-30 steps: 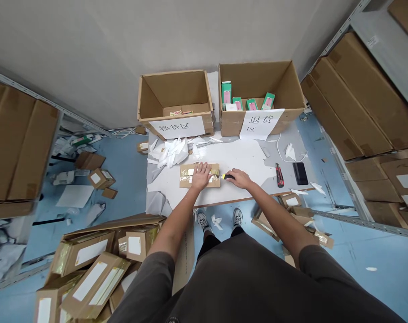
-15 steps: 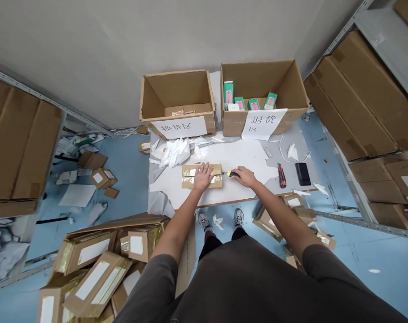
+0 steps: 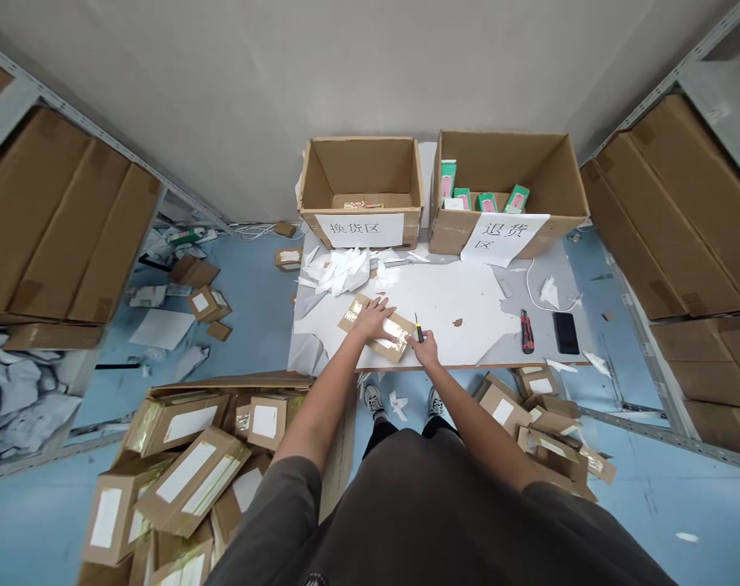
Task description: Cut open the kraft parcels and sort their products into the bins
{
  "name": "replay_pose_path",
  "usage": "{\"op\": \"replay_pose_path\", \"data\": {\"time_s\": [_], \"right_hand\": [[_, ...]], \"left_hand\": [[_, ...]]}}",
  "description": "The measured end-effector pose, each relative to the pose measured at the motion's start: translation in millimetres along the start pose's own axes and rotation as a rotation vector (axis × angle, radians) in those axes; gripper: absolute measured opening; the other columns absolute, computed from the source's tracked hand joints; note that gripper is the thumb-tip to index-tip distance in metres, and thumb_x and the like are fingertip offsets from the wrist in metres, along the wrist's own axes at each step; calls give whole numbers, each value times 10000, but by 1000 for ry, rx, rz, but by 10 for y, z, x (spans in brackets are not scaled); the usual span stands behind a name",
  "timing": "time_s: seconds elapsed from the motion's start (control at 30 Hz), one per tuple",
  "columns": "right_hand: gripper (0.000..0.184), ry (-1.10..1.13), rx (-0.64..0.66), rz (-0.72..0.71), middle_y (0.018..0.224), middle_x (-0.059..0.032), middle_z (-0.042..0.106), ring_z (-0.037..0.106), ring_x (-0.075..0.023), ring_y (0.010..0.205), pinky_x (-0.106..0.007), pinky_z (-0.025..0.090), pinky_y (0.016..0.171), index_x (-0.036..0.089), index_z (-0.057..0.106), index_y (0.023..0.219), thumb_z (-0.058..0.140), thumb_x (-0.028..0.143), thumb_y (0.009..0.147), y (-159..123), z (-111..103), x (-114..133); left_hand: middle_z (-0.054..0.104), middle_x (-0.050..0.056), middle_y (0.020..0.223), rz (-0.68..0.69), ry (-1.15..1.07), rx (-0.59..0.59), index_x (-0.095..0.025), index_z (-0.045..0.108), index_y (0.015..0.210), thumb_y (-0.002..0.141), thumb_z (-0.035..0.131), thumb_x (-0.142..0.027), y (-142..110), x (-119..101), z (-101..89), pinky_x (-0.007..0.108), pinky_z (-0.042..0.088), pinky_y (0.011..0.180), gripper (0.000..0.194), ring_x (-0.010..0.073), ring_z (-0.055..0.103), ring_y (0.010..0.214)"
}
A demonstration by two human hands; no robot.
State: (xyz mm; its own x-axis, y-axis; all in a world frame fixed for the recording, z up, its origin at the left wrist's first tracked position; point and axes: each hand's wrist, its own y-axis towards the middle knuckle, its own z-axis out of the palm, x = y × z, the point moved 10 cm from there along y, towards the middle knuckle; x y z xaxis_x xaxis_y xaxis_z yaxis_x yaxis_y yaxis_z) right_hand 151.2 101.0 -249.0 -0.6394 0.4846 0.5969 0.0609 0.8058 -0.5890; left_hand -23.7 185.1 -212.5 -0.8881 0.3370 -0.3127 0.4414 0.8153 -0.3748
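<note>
Fingers of my left hand (image 3: 371,320): spread, palm down on the taped carton (image 3: 396,345), which lies slantwise near the front edge of the table (image 3: 549,259). Fingers of my right hand (image 3: 426,350): closed around a black-and-yellow knife (image 3: 419,330), blade pointing away from me, just beside the carton's right end; whether they touch the cardboard, I cannot tell. Beyond my left hand: crumpled white paper (image 3: 345,273), crowding the space before the left bin (image 3: 361,163), a large open box with a lettered sheet on its front. Beside that: the right bin (image 3: 507,163), holding green-and-pink packets (image 3: 517,199). To my right: one red-and-black cutter (image 3: 527,332), one dark phone (image 3: 566,333), one white cable (image 3: 530,286). Between knife and cutter: a small brown scrap (image 3: 457,322). On the floor, left: an open crate (image 3: 223,381) heaped with labelled parcels (image 3: 192,478).
</note>
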Motion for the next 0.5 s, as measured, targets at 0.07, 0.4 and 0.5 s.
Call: {"op": "replay_pose_path", "data": {"time_s": [0.07,0.4,0.5], "right_hand": [[416,66,-102,86,951,-42,719,710,-222,904,-255,498,661,275,430,1061,617,594,871,33,-20,-59],[391,42,-257,41,991,-81,722,687,-249,932,-292,495,741,240,454,1139,592,510,893,450,-383,213],[431,-11,-242,1,1051,-87,721,662,-226,925,-282,470,764,229,467,1138,677,487,865,744,-535,474]], "left_hand": [[348,156,1734,-20,-14,-35,-245,527,1579,642,870,-736,-33,34,-5,532,114,1338,1112,400,227,1630],[653,99,1467,-259,-172,-77,-306,538,1535,938,656,-595,-548,548,114,448,387,1185,674,313,566,1365],[683,139,1359,-442,-214,-146,-257,547,1494,966,570,-684,-801,579,253,409,470,1048,680,324,598,1273]]}}
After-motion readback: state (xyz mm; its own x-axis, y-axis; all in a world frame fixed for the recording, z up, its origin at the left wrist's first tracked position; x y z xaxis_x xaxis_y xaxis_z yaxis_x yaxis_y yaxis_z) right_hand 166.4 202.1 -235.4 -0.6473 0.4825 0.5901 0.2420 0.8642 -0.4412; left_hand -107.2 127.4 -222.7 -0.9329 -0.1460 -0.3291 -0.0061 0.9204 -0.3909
